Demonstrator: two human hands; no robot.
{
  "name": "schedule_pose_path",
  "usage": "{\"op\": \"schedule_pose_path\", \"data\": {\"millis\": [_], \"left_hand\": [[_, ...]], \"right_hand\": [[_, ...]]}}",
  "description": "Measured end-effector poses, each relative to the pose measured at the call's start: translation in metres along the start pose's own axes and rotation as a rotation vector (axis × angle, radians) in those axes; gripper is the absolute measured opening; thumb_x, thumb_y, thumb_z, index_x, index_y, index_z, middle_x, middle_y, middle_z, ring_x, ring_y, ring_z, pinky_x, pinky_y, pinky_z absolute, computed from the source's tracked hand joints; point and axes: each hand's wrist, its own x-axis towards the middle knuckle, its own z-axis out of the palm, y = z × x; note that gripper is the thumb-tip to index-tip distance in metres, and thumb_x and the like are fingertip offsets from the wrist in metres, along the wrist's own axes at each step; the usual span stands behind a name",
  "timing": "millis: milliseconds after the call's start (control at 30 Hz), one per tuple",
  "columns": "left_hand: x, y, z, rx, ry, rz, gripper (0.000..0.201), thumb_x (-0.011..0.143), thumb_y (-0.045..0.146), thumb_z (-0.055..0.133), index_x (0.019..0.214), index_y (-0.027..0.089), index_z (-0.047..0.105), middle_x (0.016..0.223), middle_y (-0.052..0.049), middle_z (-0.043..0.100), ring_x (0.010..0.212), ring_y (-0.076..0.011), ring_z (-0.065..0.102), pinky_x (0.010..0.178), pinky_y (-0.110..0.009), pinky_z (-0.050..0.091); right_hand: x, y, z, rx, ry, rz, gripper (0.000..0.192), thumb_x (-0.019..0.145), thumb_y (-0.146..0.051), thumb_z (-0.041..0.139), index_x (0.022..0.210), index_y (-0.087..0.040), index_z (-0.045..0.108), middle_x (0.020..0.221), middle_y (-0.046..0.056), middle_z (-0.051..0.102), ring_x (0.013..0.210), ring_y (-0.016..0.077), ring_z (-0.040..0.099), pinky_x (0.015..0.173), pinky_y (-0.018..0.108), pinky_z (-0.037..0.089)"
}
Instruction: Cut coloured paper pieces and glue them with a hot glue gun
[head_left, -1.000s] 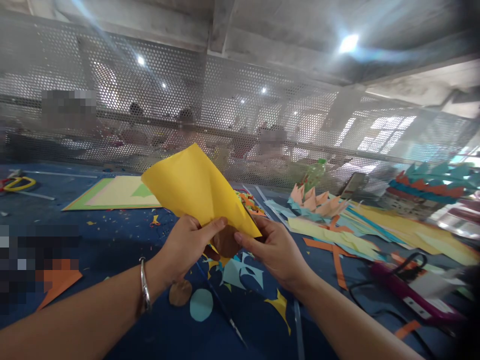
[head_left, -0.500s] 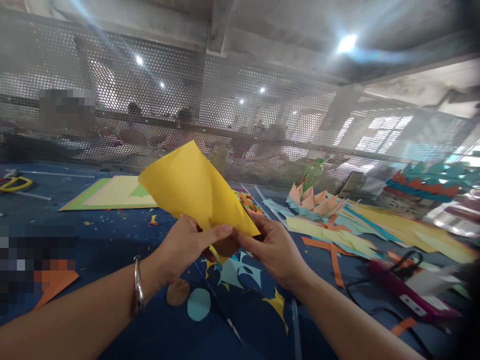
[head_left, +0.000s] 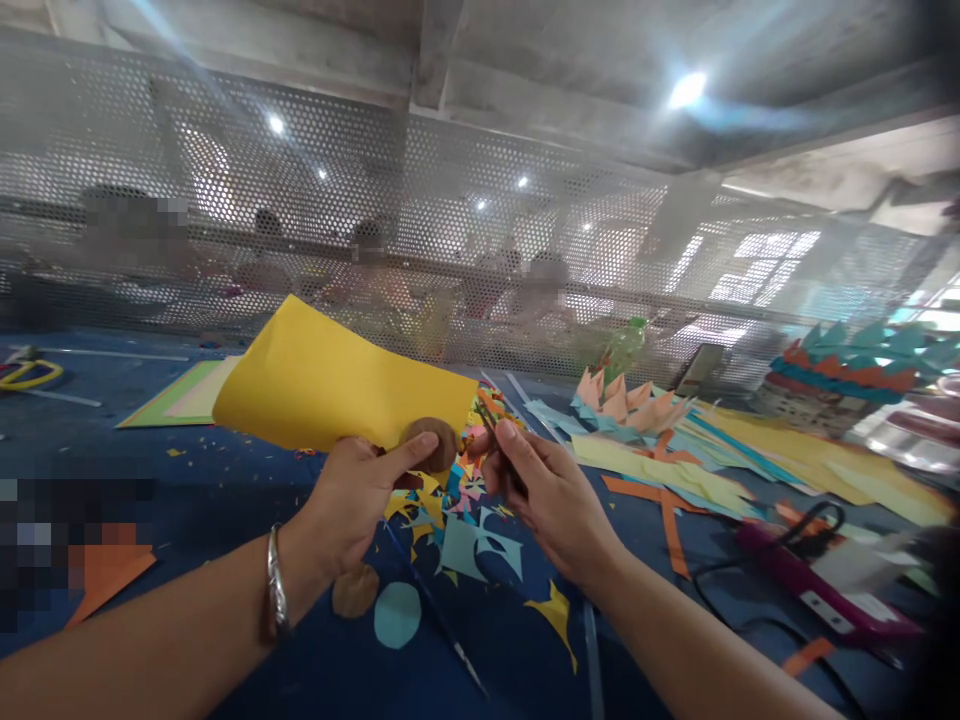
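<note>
Yellow paper [head_left: 330, 385] was held above the desk's [head_left: 225, 480] middle, its long axis running left to right. The left hand [head_left: 352, 500] clamped its lower right edge, thumb pressing a brown disc [head_left: 431, 440] against it. The right hand [head_left: 551, 495], just beside, pinched a thin dark tool [head_left: 495, 440].

One yellow sheet [head_left: 330, 390], two brown discs [head_left: 431, 443], one teal disc [head_left: 397, 614].

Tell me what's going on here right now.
A person is doing paper craft at a blue table littered with coloured scraps. The left hand holds up a yellow paper sheet with a brown paper circle pinned against it by the thumb. The right hand grips a thin dark tool, perhaps a pencil, beside the sheet. Other people sit behind a mesh screen.
</note>
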Motion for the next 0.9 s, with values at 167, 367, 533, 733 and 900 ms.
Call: {"op": "schedule_pose_path", "data": {"millis": [167,367,533,733,900], "left_hand": [[0.002,-0.006,-0.001,-0.051,-0.001,0.049,0.028,0.069,0.035,0.072,0.089,0.017,0.07,0.099,-0.01,0.072,0.084,-0.0193,0.065,0.068,-0.027,0.05],[-0.005,-0.005,0.008,-0.088,-0.02,0.06,0.029,0.071,0.034,0.07,0.094,0.017,0.069,0.101,-0.01,0.071,0.09,-0.0217,0.065,0.077,-0.031,0.051],[-0.013,-0.007,0.012,-0.152,-0.063,0.024,0.023,0.074,0.035,0.067,0.089,0.018,0.07,0.098,-0.01,0.072,0.093,-0.0218,0.065,0.076,-0.029,0.051],[-0.014,-0.007,0.015,-0.253,-0.058,-0.01,0.026,0.069,0.031,0.072,0.091,0.018,0.069,0.113,-0.008,0.067,0.092,-0.0199,0.063,0.074,-0.027,0.05],[-0.017,-0.005,0.017,-0.31,-0.059,-0.022,0.028,0.069,0.028,0.072,0.094,0.017,0.068,0.112,-0.008,0.067,0.093,-0.0211,0.063,0.08,-0.03,0.05]], "right_hand": [[-0.002,0.0,0.004,-0.025,-0.075,0.014,0.04,0.087,-0.054,0.046,0.073,-0.018,0.056,0.05,-0.005,0.044,0.038,0.0065,0.026,0.037,0.023,0.015],[-0.004,0.001,0.006,0.035,-0.161,0.078,0.039,0.087,-0.053,0.048,0.069,-0.019,0.05,0.048,-0.008,0.034,0.038,0.0054,0.02,0.035,0.022,0.01],[-0.006,0.0,0.006,0.109,-0.188,0.1,0.041,0.085,-0.055,0.05,0.065,-0.02,0.044,0.049,-0.009,0.029,0.039,0.0056,0.018,0.035,0.022,0.009],[-0.006,-0.001,0.006,0.14,-0.185,0.133,0.039,0.083,-0.055,0.053,0.068,-0.02,0.044,0.049,-0.01,0.026,0.039,0.0051,0.016,0.037,0.022,0.008],[-0.006,-0.002,0.006,0.166,-0.171,0.143,0.039,0.081,-0.055,0.055,0.067,-0.019,0.045,0.049,-0.01,0.027,0.039,0.0045,0.017,0.037,0.022,0.008]]}}
